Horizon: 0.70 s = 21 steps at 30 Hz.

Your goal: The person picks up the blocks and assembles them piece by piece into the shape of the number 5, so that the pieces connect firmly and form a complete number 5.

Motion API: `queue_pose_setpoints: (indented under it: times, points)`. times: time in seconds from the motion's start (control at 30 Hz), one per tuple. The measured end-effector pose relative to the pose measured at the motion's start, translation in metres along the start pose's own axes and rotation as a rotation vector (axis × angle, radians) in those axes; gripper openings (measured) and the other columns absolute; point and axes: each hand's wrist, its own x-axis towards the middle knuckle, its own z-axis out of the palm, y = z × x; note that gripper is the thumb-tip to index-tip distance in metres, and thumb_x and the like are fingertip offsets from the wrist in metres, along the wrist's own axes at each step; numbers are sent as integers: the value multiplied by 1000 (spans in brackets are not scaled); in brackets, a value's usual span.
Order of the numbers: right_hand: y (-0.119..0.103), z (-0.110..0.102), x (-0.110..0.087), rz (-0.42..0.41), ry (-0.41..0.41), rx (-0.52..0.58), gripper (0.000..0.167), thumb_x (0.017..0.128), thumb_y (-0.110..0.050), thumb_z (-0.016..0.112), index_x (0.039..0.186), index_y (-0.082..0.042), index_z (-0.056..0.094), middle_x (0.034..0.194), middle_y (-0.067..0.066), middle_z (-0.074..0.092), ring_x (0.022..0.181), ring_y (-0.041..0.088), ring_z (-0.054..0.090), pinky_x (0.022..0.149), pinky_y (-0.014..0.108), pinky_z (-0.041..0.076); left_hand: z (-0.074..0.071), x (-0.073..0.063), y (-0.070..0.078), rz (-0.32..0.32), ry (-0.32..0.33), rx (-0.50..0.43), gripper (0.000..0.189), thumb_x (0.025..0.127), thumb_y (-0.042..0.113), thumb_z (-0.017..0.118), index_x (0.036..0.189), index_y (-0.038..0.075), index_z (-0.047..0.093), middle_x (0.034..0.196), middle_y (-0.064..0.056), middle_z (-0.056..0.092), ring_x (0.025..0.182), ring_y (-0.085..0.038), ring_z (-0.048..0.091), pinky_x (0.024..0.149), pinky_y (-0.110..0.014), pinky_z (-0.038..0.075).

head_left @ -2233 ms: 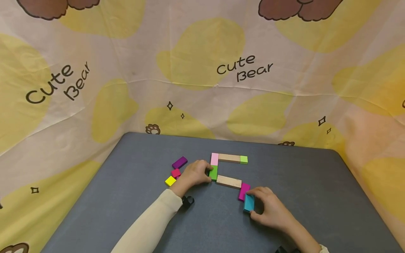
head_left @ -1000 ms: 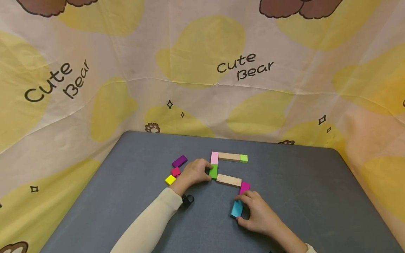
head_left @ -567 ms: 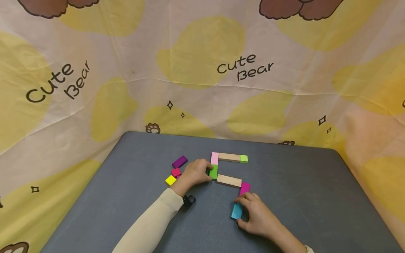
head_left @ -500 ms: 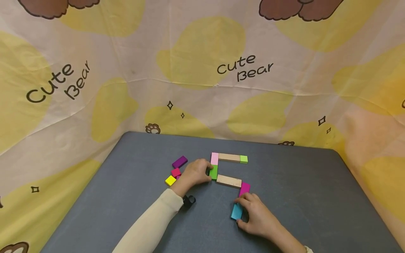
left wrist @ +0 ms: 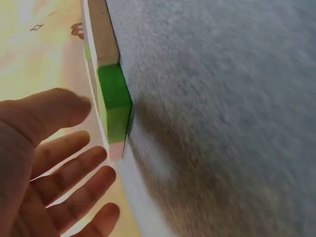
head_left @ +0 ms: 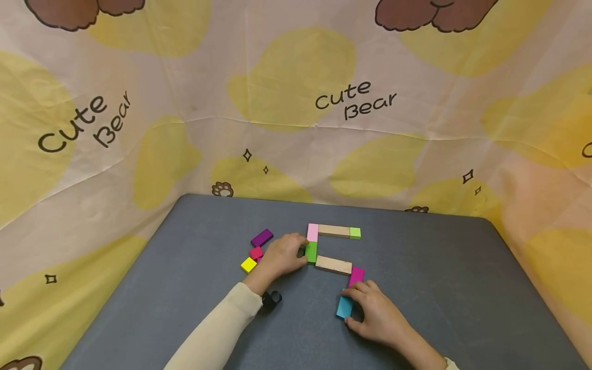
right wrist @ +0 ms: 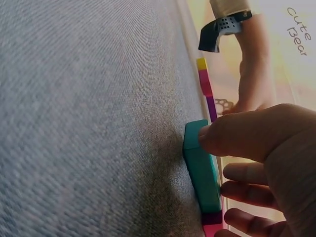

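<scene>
In the head view, my left hand [head_left: 282, 255] is beside the green block [head_left: 311, 252], fingers loosely bent. The left wrist view shows its thumb and fingers [left wrist: 74, 170] spread at that block's side without wrapping it. My right hand [head_left: 381, 314] pinches a blue block [head_left: 344, 308] by its two ends, thumb at the near end. Just beyond it lies a magenta block [head_left: 356, 276], partly covered by the fingers. From there the row continues through a plain wooden block [head_left: 333, 264], the green block, a pink block [head_left: 313, 232], another wooden block [head_left: 334, 230] and a lime block [head_left: 355, 233].
Left of my left hand lie a purple block [head_left: 262, 237], a red-pink block [head_left: 256, 252] and a yellow block [head_left: 248, 265]; another piece is mostly hidden behind the wrist. A patterned cloth [head_left: 296, 103] rises behind the grey table [head_left: 444, 277].
My right hand has moved the blue block leftward, from the magenta block's right side to below its near end, tilting it slightly. The left hand has stayed almost in place beside the green block.
</scene>
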Motion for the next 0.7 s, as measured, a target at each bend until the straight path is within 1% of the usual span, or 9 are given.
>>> queue_pose_setpoints:
  times: [0.1, 0.2, 0.33, 0.43, 0.57, 0.7]
  points:
    - [1, 0, 0, -10, 31, -11, 46, 64, -28, 84, 106, -14, 70, 101, -6, 64, 91, 10, 49, 77, 30, 50, -4, -6, -5, -17, 48, -11, 35, 85, 26, 67, 117, 13, 69, 109, -2, 68, 96, -19, 62, 80, -36, 53]
    - [2, 0, 0, -2, 62, -34, 50, 61, -31, 85, 105, -13, 71, 100, -6, 63, 89, 10, 48, 75, 30, 49, -10, -12, -11, -50, 101, -15, 32, 85, 26, 66, 114, 14, 70, 111, -3, 69, 102, -22, 63, 82, -39, 53]
    - [4, -2, -1, 41, 57, -59, 54, 59, -37, 86, 104, -12, 71, 99, -4, 61, 88, 11, 47, 73, 30, 49, -17, -19, -21, -105, 156, -23, 30, 85, 26, 67, 112, 13, 71, 114, -5, 68, 105, -25, 63, 82, -43, 53]
    - [5, -3, -1, 72, 29, -64, 55, 60, -41, 86, 104, -12, 71, 99, -3, 61, 89, 12, 47, 73, 31, 49, -23, -23, -30, -149, 167, -29, 31, 86, 27, 68, 113, 13, 71, 114, -5, 67, 104, -27, 62, 79, -44, 53]
    - [6, -4, -1, 97, -7, -61, 55, 61, -43, 85, 105, -13, 71, 101, -2, 61, 91, 13, 48, 74, 32, 51, -31, -26, -43, -207, 167, -23, 34, 85, 31, 69, 113, 12, 71, 113, -7, 67, 102, -28, 63, 78, -46, 53]
    - [6, -4, -1, 103, -21, -56, 54, 62, -43, 85, 105, -14, 71, 102, -2, 62, 94, 14, 49, 76, 34, 52, -39, -28, -59, -267, 135, -18, 37, 84, 32, 68, 114, 10, 70, 111, -10, 66, 95, -26, 63, 78, -46, 53]
